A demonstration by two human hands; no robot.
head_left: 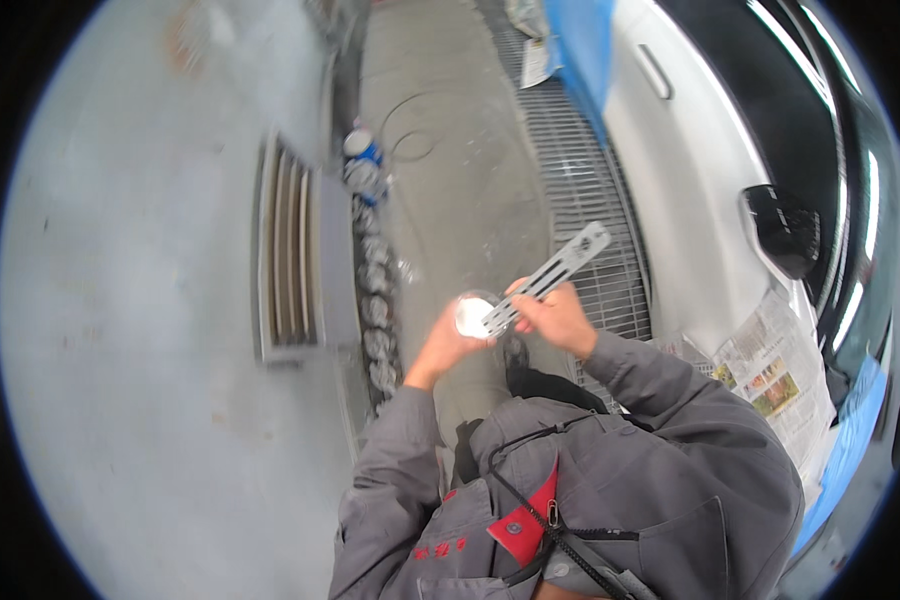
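Observation:
My left hand (442, 348) is wrapped round a small round cup (459, 318) of white liquid that looks like paint. My right hand (562, 322) grips a flat, slotted grey paint mixing stick (577, 252). The stick slants down to the left, with its lower end at the cup's mouth and its wide top end pointing up and right. How deep the lower end reaches into the liquid I cannot tell. Both hands are close together in front of my body.
To the right stands a white car (660, 150) with a black mirror (785, 230), newspaper (770, 370) and blue sheeting (582, 50). A floor grating (580, 150) runs beside it. On the left are a wall vent (295, 255), blue-and-white cans (361, 146) and a row of crumpled wrapped lumps (375, 280).

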